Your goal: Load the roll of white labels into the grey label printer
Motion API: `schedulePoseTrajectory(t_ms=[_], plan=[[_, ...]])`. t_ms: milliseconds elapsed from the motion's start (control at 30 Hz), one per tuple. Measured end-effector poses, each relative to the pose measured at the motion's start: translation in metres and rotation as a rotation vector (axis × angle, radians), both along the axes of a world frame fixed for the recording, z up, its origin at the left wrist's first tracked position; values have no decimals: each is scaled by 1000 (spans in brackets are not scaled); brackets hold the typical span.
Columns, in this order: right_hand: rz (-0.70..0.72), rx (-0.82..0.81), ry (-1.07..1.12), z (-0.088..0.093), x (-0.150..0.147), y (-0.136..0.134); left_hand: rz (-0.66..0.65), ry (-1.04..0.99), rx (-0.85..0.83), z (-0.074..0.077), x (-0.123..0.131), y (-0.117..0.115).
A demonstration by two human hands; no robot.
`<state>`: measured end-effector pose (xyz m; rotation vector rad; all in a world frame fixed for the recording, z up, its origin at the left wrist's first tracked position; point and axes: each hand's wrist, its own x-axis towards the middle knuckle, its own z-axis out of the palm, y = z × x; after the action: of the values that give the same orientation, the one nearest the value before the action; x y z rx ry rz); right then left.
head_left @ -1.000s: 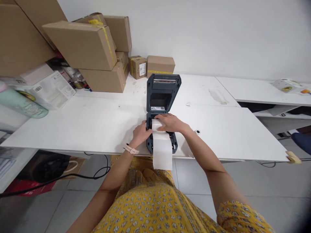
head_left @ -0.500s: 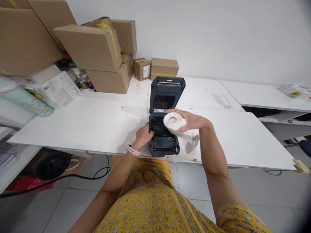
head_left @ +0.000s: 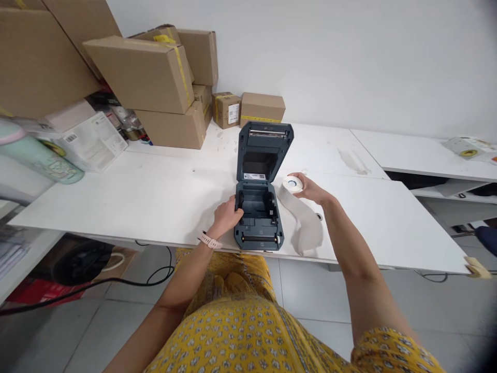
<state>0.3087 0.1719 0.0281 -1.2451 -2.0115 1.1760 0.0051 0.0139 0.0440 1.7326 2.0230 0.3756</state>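
A dark grey label printer [head_left: 256, 228] stands near the table's front edge with its lid [head_left: 264, 155] raised, its inner bay exposed and no roll inside. My left hand [head_left: 226, 215] grips the printer's left side wall, thumb over the rim. To the right of the printer, my right hand [head_left: 308, 187] is closed around a white label roll [head_left: 291, 184], whose round core faces up toward me. A loose strip of paper [head_left: 305, 220] trails from the roll toward the table's front edge. A small dark round thing lies beside the strip, too small to name.
Cardboard boxes [head_left: 140, 77] are stacked at the back left, with two smaller boxes [head_left: 262, 108] by the wall. A mint green bottle [head_left: 42, 155] and a white box [head_left: 91, 142] stand at the left. The white table [head_left: 388, 228] stretches right, and black cables hang below it.
My right hand has carried the label roll from above the printer's bay to the right, beside the printer. The paper strip now hangs longer. My left hand stays on the printer.
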Motion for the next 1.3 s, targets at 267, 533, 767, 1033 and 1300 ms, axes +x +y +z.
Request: schedulePoseTrajectory(t_ms=[267, 533, 767, 1033, 1300], plan=[[-108, -89, 192, -8, 62, -36, -2, 35, -8, -2, -1, 3], [-228, -234, 56, -26, 99, -116, -81, 110, -13, 0, -4, 8], [-206, -55, 320, -14, 66, -128, -69, 89, 0, 0, -4, 8], [455, 252, -77, 79, -52, -101, -21, -95, 44, -5, -5, 4], [533, 500, -538, 33, -110, -76, -5, -305, 120, -22, -10, 1]])
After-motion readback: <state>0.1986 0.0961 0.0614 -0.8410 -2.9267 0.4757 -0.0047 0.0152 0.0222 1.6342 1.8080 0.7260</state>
